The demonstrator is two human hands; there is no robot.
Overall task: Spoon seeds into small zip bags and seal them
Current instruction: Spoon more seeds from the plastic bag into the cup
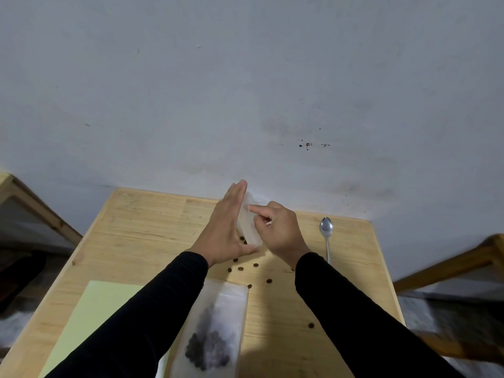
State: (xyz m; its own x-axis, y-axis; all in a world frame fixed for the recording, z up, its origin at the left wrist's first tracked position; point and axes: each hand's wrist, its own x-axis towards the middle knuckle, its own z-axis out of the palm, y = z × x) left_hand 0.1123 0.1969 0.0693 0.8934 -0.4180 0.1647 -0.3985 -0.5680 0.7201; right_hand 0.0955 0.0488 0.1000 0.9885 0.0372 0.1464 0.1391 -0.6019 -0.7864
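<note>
A small clear bag (248, 222) is held above the wooden tabletop (141, 230) between both hands. The left hand (227, 230) is laid flat against it, fingers straight, thumb under its lower end. The right hand (281, 231) is curled, its forefinger pressed on the bag. Loose seeds (246, 268) are scattered beneath. A spoon (326, 236) lies to the right; a seed-filled bag (215, 331) lies nearer.

Bare table (141, 227) left; spoon (326, 236) right; loose seeds (255, 265) between wrists.
</note>
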